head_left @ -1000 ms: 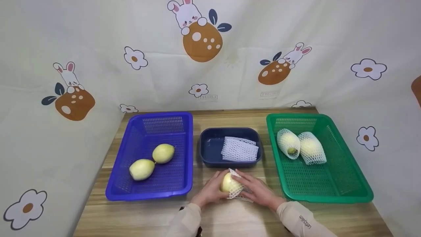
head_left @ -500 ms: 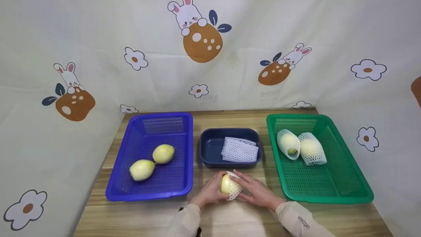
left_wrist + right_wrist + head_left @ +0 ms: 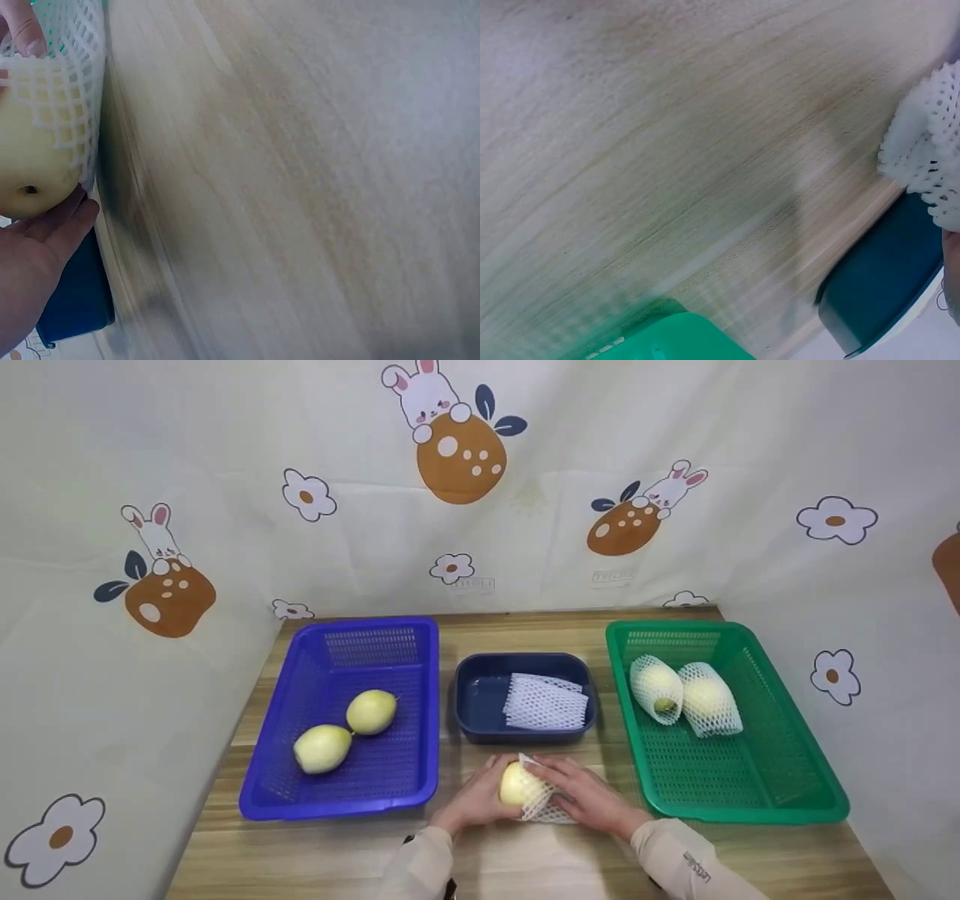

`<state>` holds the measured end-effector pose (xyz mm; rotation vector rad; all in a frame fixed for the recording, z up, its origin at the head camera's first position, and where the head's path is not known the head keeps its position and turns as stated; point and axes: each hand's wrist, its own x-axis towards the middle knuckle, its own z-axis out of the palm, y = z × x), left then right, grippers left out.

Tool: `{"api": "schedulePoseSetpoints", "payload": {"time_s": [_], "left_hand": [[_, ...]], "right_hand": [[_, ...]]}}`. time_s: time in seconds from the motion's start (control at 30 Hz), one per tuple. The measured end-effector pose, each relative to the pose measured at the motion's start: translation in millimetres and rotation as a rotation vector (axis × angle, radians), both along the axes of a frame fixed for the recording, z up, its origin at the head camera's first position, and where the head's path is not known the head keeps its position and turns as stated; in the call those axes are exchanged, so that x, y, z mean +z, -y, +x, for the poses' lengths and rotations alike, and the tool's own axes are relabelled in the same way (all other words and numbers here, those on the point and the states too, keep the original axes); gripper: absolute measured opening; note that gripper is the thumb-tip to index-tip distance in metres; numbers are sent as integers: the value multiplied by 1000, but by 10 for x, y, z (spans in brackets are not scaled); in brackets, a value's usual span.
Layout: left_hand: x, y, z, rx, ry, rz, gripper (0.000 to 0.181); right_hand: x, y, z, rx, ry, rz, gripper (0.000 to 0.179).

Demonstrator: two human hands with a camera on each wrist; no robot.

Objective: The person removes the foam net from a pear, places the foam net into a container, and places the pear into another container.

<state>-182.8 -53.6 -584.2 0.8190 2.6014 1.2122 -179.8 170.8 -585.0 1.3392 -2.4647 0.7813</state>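
In the head view, a pale yellow pear [image 3: 514, 785] is held low over the wooden table, partly inside a white foam net sleeve [image 3: 535, 804]. My left hand [image 3: 477, 798] grips the pear's bare end from the left. From the right, my right hand [image 3: 589, 796] holds the net, fingers over its upper edge and thumb lower down. The left wrist view shows the pear's dimpled end [image 3: 28, 190] uncovered, with netting [image 3: 84, 97] over the rest. Only the loose part of the net [image 3: 930, 142] appears in the right wrist view; most of that hand is out of frame.
Left stands a blue basket [image 3: 337, 808] with two bare pears [image 3: 322, 748]. A dark blue tub [image 3: 480, 701] behind the hands holds folded foam nets [image 3: 546, 703]. The green basket [image 3: 750, 780] at right contains two netted pears [image 3: 709, 701]. A printed curtain [image 3: 540, 555] hangs behind the table.
Both hands, with the pear and net, have shifted slightly toward the front of the table. The right fingers have moved a little along the net's edge; the pear's left end stays bare.
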Motion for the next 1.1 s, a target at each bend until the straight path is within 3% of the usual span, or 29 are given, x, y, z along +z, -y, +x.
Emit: {"api": "schedulePoseSetpoints", "payload": {"time_s": [0.2, 0.53, 0.77, 1.1], "left_hand": [[19, 10, 7, 7, 19, -21, 74], [63, 76, 17, 12, 82, 40, 72], [82, 81, 14, 26, 68, 46, 72], [162, 86, 36, 35, 56, 27, 72]], "right_hand": [[15, -20, 2, -3, -10, -5, 61], [37, -86, 26, -48, 8, 52, 59], [101, -87, 67, -81, 39, 84, 61], [104, -130, 18, -75, -103, -17, 51]]}}
